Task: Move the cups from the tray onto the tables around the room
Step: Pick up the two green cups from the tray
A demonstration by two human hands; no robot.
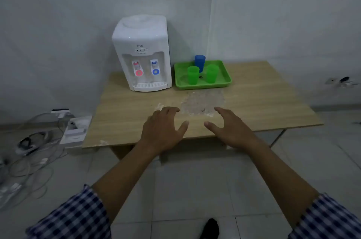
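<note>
cups stand on the green tray (224, 74) at the back of the wooden worktop (263, 105), just beside the white water machine (142, 53). we see three of them from our head camera: a blue cup (200, 61) at the back, a left green cup (193, 75) and a right green cup (212, 73) in front of it. all three stand upright and none is off the tray yet.

our left hand (163, 130) and our right hand (229, 128) reach out over the near part of the worktop. the fingers (172, 110) on both hands are spread and loose, and they hold nothing. both hands are well apart from the tray. we cannot tell if they touch the wood or float just above it.

we think the job is only starting, at the step of reaching for the first cups. next we need to push our hands on past the scratched patch (203, 101) to the tray and wrap our fingers round a cup, maybe one green cup for each hand. the cups stand close together, so we should come in slowly and not knock the blue one over.

wires (35, 152) and white boxes (75, 133) lie on the floor to the left, so we should mind our feet when we walk off.
</note>
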